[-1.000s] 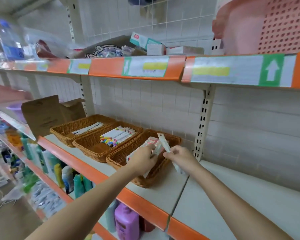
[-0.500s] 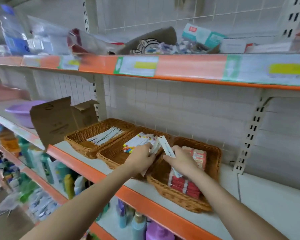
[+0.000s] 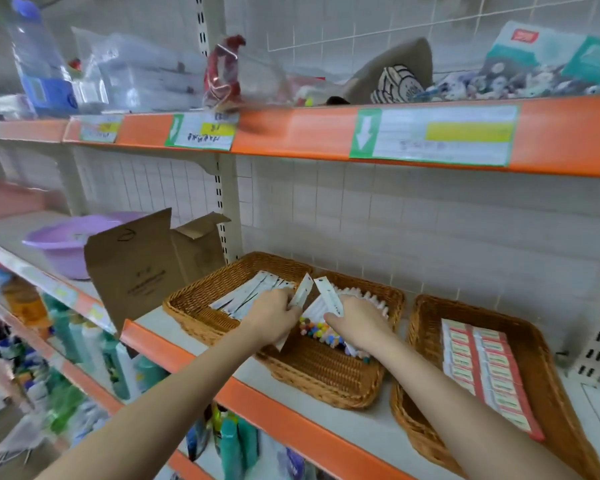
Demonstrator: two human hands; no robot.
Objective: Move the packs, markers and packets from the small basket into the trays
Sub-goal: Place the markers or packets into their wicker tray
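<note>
Three wicker trays stand side by side on the middle shelf. My left hand (image 3: 272, 315) grips a flat white packet (image 3: 301, 291) between the left tray (image 3: 191, 306) and the middle tray (image 3: 326, 375). My right hand (image 3: 357, 322) holds another white packet (image 3: 329, 296) over the middle tray, above markers with coloured caps (image 3: 317, 332). White packets (image 3: 243, 297) lie in the left tray. Red and white packs (image 3: 482, 365) fill the right tray (image 3: 426, 420). The small basket is not in view.
A brown cardboard box (image 3: 146, 265) with raised flaps and a purple basin (image 3: 63, 244) stand left of the trays. The upper shelf (image 3: 291, 133) holds a water bottle, plastic bags and boxes. Bottles crowd the shelf below.
Both hands with their packets have moved left, from the right tray to the gap between the left and middle trays. The camera has swung left with them.
</note>
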